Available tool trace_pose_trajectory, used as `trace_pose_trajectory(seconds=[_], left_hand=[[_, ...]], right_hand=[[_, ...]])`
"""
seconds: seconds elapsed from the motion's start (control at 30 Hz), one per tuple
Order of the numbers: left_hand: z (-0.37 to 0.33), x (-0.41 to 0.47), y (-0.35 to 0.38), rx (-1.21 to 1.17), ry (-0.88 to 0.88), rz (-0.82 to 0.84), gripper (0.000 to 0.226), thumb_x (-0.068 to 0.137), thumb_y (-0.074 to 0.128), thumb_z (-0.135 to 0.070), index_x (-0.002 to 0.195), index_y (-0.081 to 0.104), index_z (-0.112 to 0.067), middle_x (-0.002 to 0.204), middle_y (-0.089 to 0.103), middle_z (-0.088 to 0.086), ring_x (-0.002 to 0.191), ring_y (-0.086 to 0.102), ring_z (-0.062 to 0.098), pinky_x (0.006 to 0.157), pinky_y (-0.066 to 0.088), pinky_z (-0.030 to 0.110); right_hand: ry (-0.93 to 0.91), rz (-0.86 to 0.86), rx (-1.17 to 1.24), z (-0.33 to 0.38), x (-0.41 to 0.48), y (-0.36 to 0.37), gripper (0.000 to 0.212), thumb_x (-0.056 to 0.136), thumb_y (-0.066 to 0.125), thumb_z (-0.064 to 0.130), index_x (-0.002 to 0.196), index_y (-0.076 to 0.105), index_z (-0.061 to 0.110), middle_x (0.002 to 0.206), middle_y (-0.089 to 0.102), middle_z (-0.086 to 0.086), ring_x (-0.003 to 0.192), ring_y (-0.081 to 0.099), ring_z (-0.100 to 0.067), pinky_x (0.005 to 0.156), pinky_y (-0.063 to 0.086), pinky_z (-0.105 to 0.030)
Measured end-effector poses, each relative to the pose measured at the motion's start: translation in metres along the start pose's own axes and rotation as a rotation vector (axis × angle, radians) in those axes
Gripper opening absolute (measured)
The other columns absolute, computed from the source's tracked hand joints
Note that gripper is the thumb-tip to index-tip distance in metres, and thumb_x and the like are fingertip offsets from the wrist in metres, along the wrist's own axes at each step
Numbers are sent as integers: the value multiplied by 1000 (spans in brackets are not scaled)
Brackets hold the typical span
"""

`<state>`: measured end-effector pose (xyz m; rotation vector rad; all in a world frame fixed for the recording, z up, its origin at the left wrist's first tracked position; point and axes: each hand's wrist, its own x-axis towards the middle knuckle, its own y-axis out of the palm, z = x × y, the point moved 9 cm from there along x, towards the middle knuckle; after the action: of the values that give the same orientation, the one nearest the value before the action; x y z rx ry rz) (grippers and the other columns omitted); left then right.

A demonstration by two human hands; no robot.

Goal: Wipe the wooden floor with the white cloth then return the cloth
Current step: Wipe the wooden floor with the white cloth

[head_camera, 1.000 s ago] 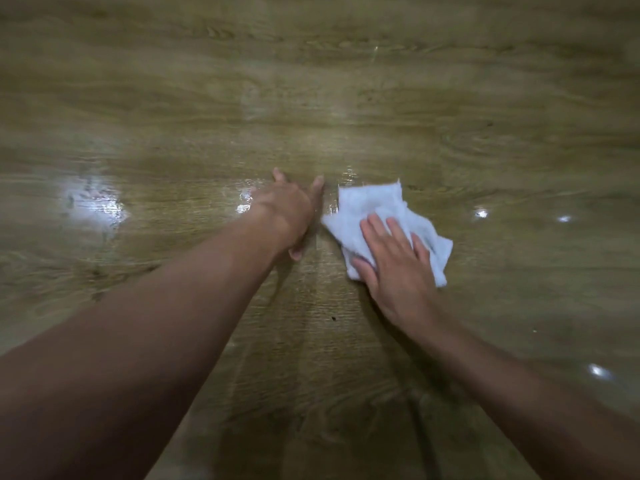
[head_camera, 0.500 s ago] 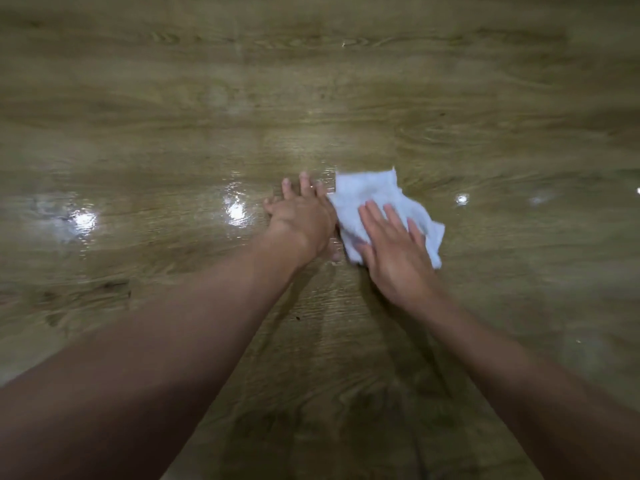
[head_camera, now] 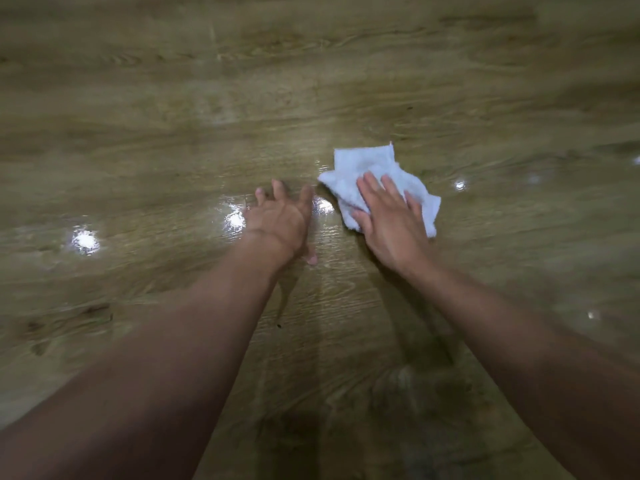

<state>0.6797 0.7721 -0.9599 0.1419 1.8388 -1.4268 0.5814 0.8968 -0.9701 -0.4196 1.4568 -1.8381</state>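
Pressed flat under the spread fingers of the right hand, white cloth now shifted right on the glossy wooden floor, apart from the left hand, its fingers loosely splayed, empty, beside bright light reflections.

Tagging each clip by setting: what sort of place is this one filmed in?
Probably an indoor room, seen at floor level. Glossy wood-grain floor fills the frame with lamp glare; the right hand presses a white cloth flat, left hand braced beside it.
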Motion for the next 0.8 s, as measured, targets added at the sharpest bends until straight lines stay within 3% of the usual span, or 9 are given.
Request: trace_pose_trajectory(seconds=[0.1, 0.17, 0.33, 0.47, 0.57, 0.67, 0.8], left_hand=[[-22, 3, -6, 123, 122, -73, 119, 68, 79, -50, 152, 1, -19, 158, -4, 18, 145, 0, 43, 110, 17, 66], [-47, 6, -6, 121, 226, -78, 124, 67, 76, -59, 152, -3, -16, 159, -2, 15, 145, -1, 41, 111, 16, 65], [-76, 16, -1, -39, 27, 39, 137, 65, 80, -56, 149, -21, -16, 158, -14, 20, 142, -6, 50, 107, 15, 70], [-80, 23, -5, -106, -30, 96, 135, 64, 86, -41, 150, -15, -19, 156, -17, 22, 140, -7, 53, 105, 18, 72], [-82, 30, -5, -114, -49, 138, 138, 62, 88, -31, 150, -18, -23, 155, -17, 26, 138, -8, 56, 104, 18, 73], [-84, 34, -4, -140, -79, 164, 144, 58, 91, -29, 148, -21, -27, 154, -17, 26, 138, -7, 56, 104, 17, 73], [-86, 36, -3, -122, -82, 165, 147, 56, 92, -31, 147, -24, -28, 154, -17, 25, 139, -6, 55, 105, 19, 72]], right_hand=[[-28, 41, -4, -4, -50, 8, 60, 95, 15, 48, 151, 24, 27, 158, 20, 11, 147, 11, -14, 115, 10, -41], [-21, 54, 5, -22, -19, -3, 59, 96, 16, 49, 151, 23, 28, 159, 19, 11, 147, 12, -14, 115, 9, -42], [132, 80, 36, -52, 73, -27, 53, 103, 28, 39, 152, 16, 22, 161, 9, 4, 148, 4, -21, 115, 6, -47], [116, -34, 34, -46, -2, -17, 53, 101, 29, 38, 151, 25, 20, 159, 20, 4, 147, 14, -21, 114, 14, -46], [70, 5, -4, -48, -60, -6, 62, 93, 17, 47, 150, 26, 26, 157, 24, 10, 147, 15, -14, 114, 13, -41], [67, 19, -4, -81, -24, -20, 53, 101, 25, 44, 151, 24, 27, 158, 20, 11, 147, 12, -12, 115, 9, -38], [234, -24, 45, -122, 36, -43, 52, 103, 30, 38, 151, 21, 21, 160, 16, 3, 148, 9, -21, 115, 11, -47]])
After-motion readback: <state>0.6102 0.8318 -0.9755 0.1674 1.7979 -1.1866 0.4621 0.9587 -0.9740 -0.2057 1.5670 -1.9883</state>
